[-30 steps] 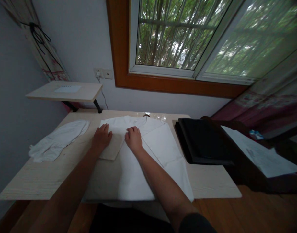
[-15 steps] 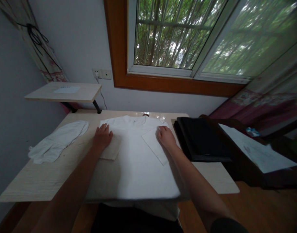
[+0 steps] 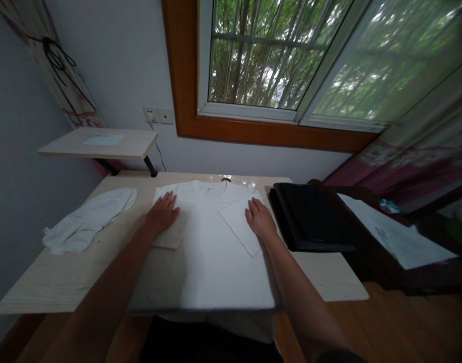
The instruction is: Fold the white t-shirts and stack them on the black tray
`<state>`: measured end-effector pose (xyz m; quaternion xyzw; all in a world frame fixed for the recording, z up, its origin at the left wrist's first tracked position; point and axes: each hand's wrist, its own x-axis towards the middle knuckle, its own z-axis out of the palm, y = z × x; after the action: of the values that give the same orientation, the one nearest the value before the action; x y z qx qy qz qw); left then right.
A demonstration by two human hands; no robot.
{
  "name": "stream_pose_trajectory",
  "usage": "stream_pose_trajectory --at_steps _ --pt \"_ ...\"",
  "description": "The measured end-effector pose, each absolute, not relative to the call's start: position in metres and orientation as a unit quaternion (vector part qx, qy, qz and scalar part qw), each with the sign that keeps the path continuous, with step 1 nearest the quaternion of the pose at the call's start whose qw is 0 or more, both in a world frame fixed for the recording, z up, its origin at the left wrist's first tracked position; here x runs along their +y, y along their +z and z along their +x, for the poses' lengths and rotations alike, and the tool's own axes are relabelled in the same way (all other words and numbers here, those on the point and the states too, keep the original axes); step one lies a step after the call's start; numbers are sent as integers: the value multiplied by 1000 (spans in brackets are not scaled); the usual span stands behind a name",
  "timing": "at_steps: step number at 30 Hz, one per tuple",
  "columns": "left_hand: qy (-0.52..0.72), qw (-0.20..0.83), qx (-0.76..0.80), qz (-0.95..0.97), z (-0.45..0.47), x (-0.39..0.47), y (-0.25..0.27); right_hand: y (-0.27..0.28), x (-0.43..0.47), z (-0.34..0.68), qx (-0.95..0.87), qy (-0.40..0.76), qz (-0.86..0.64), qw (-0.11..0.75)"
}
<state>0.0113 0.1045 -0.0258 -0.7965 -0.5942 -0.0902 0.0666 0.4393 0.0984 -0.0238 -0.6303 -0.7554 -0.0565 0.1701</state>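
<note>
A white T-shirt point(image 3: 215, 252) lies flat on the table, its neckline toward the wall and its lower part hanging over the front edge. Both sleeves are folded inward over the body. My left hand point(image 3: 163, 212) rests flat, fingers stretched out, on the folded left sleeve point(image 3: 174, 229). On the other side, my right hand point(image 3: 260, 219) lies with its fingers extended on the folded right sleeve point(image 3: 240, 222). Neither hand grips the cloth.
A crumpled white cloth point(image 3: 90, 219) lies on the table point(image 3: 45, 282) at left, below a small raised shelf point(image 3: 102, 143). Black flat folders or cases point(image 3: 310, 217) are stacked at right. Beyond them is a dark surface with a white sheet point(image 3: 393, 232). A window point(image 3: 268, 65) is behind.
My left hand has shifted slightly right on the sleeve. My right hand has slid a little to the right and its fingers have straightened. The shirt looks the same.
</note>
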Motion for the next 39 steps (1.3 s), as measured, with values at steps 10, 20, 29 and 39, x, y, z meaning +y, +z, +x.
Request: stream_pose_trajectory --at_steps 10,20,29,39 --pt "-94 49 -615 -782 36 98 -22 -23 98 439 -752 -44 -629 192" --pt "-176 92 -625 -755 103 92 2 -24 99 440 -752 -47 -623 210" --pt "-218 86 -609 -758 105 98 -6 -24 98 440 -750 -41 -625 211" --pt "-258 27 -560 -786 92 96 8 -24 99 440 -745 -42 -631 213"
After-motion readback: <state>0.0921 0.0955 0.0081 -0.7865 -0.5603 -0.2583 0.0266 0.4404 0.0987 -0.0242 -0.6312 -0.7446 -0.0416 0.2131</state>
